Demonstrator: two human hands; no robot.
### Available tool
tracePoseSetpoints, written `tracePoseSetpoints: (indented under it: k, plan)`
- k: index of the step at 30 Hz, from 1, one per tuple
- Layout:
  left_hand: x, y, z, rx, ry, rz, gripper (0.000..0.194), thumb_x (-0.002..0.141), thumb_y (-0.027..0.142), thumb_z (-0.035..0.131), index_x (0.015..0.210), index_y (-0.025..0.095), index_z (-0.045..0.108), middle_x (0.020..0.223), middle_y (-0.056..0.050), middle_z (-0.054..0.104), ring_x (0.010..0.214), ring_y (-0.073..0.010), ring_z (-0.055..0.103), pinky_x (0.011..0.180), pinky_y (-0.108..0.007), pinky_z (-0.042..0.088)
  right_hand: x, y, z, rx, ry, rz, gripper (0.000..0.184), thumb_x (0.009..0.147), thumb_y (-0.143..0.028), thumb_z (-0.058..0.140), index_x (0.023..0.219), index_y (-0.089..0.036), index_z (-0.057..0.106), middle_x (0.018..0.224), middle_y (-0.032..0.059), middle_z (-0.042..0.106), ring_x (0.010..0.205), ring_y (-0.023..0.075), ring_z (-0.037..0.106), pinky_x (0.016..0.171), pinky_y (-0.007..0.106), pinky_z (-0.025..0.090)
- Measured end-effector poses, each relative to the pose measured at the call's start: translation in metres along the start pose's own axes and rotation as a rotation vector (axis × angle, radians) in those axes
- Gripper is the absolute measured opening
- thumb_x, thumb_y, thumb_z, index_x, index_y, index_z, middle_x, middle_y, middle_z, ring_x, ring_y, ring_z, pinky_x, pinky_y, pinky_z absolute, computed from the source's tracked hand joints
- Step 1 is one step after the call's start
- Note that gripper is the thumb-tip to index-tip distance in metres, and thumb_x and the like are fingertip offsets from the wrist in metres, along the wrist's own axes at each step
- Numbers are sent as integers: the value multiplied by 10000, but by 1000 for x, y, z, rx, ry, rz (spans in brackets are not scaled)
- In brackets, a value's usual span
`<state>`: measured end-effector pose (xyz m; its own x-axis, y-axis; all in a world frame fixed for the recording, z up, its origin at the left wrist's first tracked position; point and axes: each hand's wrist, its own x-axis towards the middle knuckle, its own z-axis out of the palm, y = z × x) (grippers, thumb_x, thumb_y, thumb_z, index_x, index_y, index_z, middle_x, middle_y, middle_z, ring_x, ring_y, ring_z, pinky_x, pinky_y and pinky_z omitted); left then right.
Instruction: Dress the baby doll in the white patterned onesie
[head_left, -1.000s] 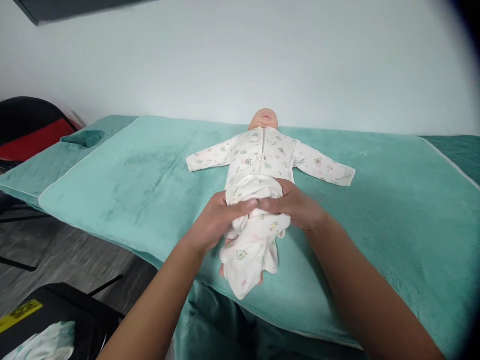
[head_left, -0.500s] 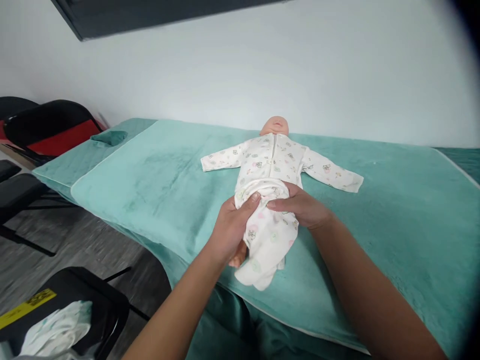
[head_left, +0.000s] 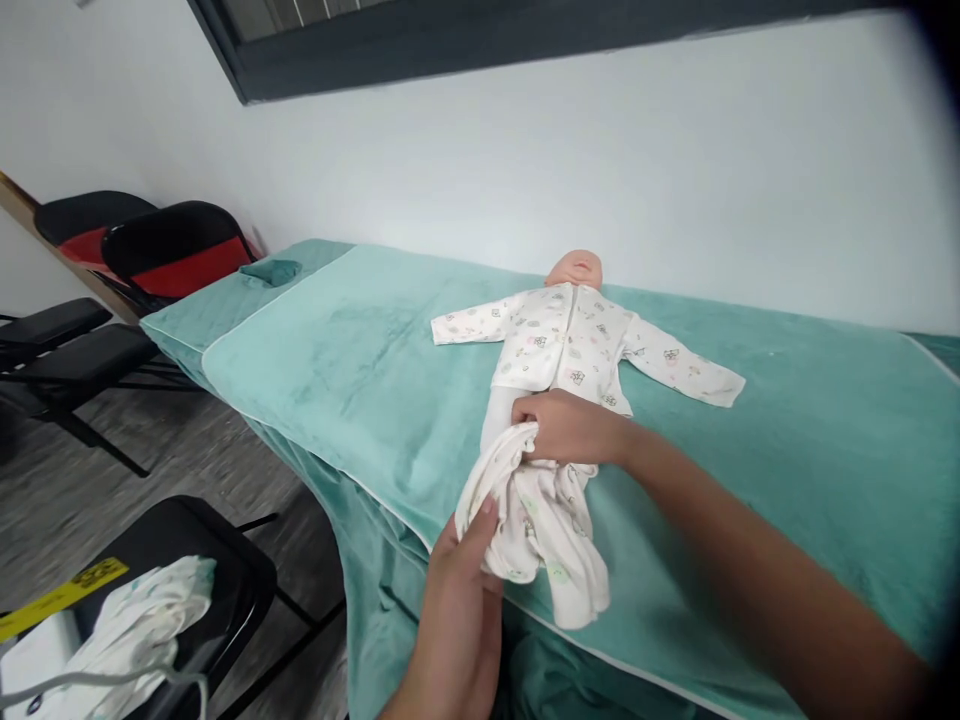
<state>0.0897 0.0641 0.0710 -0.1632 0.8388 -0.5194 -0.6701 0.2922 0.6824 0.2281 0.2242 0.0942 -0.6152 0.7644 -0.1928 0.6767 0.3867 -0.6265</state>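
Observation:
A baby doll (head_left: 576, 270) lies on its back on a teal towel (head_left: 360, 370), dressed in a white printed top (head_left: 562, 345) with both sleeves spread out. The matching white printed trousers (head_left: 536, 520) are bunched low around the doll's legs, near the towel's front edge. My right hand (head_left: 566, 428) is closed on the trousers' waistband at the doll's hip. My left hand (head_left: 461, 570) grips the trousers' left side from below, close to the table edge. The doll's white waist shows between top and trousers.
A folded teal cloth (head_left: 271, 271) lies at the table's far left corner. Black and red folding chairs (head_left: 161, 250) stand to the left. A black seat (head_left: 202, 560) at lower left holds white cloth (head_left: 135, 620) and a yellow label. A white wall rises behind.
The trousers have slid down from the doll's waist toward its feet, baring its middle. My left hand dropped to the table edge. The view swung left and up.

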Motion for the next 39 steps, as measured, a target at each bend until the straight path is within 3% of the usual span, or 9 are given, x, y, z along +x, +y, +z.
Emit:
tracePoseSetpoints:
  k: [4,6,8,13,19,22,27,33,39]
  plan:
    - [10,-26,-40,30,233,67,440,611,353,911,999,185,788,981,-88,797,1052,-323,728,985,-422,559,-2,-4,7,-95,-7,8,130,692,-225,653,731,-220,529,772,7,661,669,151,540,548,273,318]
    - [19,-25,-54,132,264,158,430,640,380,890,1016,202,780,1039,-71,789,1104,-317,704,992,-407,545,-3,-4,9,-95,-7,16,134,694,-228,650,746,-224,527,764,4,651,662,149,525,543,275,302]
    - [28,-15,-60,266,216,243,416,722,408,833,1082,212,759,1106,-59,772,1137,-297,680,986,-378,529,-4,-4,11,-91,2,23,172,712,-298,685,750,-224,535,773,10,650,671,154,523,552,278,297]
    - [46,13,-46,405,14,135,460,806,491,750,1143,178,730,1025,-69,770,971,-263,702,866,-344,527,-3,-2,12,-82,28,0,294,779,-467,714,767,-214,567,781,27,654,677,161,529,585,289,288]
    - [52,12,-28,386,-82,130,488,863,518,689,1223,189,690,1091,-83,750,969,-233,678,870,-328,504,-7,6,13,0,79,-94,366,887,-528,619,735,-200,561,720,12,635,670,162,552,599,290,315]
    - [61,10,-22,450,-106,260,411,896,511,652,1175,210,675,1070,-52,733,965,-210,653,866,-308,491,-9,13,10,176,77,-148,363,891,-558,617,835,-201,645,826,21,694,755,188,606,641,289,384]
    - [96,20,-15,702,-127,546,263,930,483,605,932,220,615,905,-26,664,869,-196,584,811,-313,461,-10,20,2,341,66,-157,305,825,-499,701,921,-210,726,888,30,734,837,227,646,677,298,454]
    - [145,41,-4,861,-201,697,308,887,543,623,844,242,575,835,-47,646,808,-229,586,753,-344,441,-7,20,8,391,74,20,132,797,-286,640,904,-231,695,798,7,710,647,194,645,548,288,462]
    - [189,50,13,1060,-224,807,319,939,522,534,883,212,581,852,-46,656,821,-209,593,781,-323,424,3,20,19,540,247,167,199,749,-151,530,882,-252,639,649,-13,693,549,211,678,482,302,490]
